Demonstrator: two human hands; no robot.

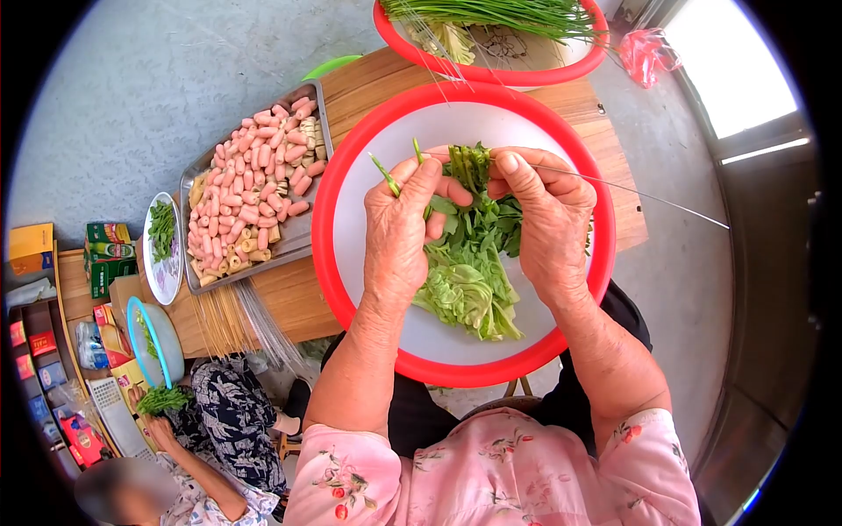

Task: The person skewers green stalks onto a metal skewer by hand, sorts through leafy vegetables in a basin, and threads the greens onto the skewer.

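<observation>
My left hand is closed in a pinch, with thin green stems sticking out between its fingers. My right hand grips a thin metal skewer, whose long end points out to the right. Between the hands, a bunch of leafy greens sits on the skewer near my right fingertips. Both hands are above a large white basin with a red rim. Inside it lie more loose greens and a pale green cabbage-like leaf. The skewer's tip by my left fingers is hard to make out.
A metal tray of skewered pink sausage pieces stands left on the wooden table. Beyond are a second red-rimmed basin with long green stalks and a plate. Loose skewers overhang the table. Another person sits lower left, holding greens.
</observation>
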